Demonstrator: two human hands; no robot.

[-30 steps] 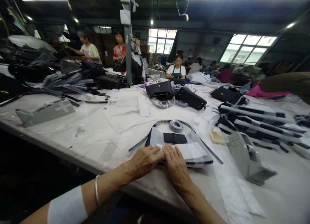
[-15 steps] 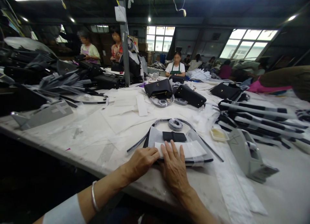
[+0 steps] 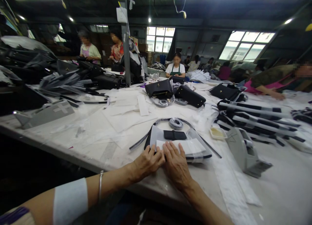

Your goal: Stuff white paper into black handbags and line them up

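Note:
A black handbag (image 3: 147, 141) lies at the table's near edge, its upper face covered by a translucent sheet (image 3: 156, 134). On it rest a folded white paper (image 3: 193, 146) and a small black piece with a band (image 3: 174, 135). My right hand (image 3: 177, 165) lies on the paper's left part, fingers stretched out. Beside it, my left hand (image 3: 149, 161) has its fingers bent and closed at the bag's front left edge; what they pinch is hidden. A wrapped strap coil (image 3: 175, 123) sits behind the bag, within its curved black handle (image 3: 161, 120).
A grey tape dispenser (image 3: 243, 152) and a small tray (image 3: 217, 133) stand to the right, before stacked wrapped black pieces (image 3: 255, 114). Another tape dispenser (image 3: 51, 113) is at left. Black bags (image 3: 159, 88) and paper sheets (image 3: 122, 103) lie farther back. Co-workers (image 3: 175, 69) sit around the table.
My left hand has shifted slightly, its fingers now farther left along the bag's front edge. My right hand stays on the paper. At far right, a co-worker has leaned further into view.

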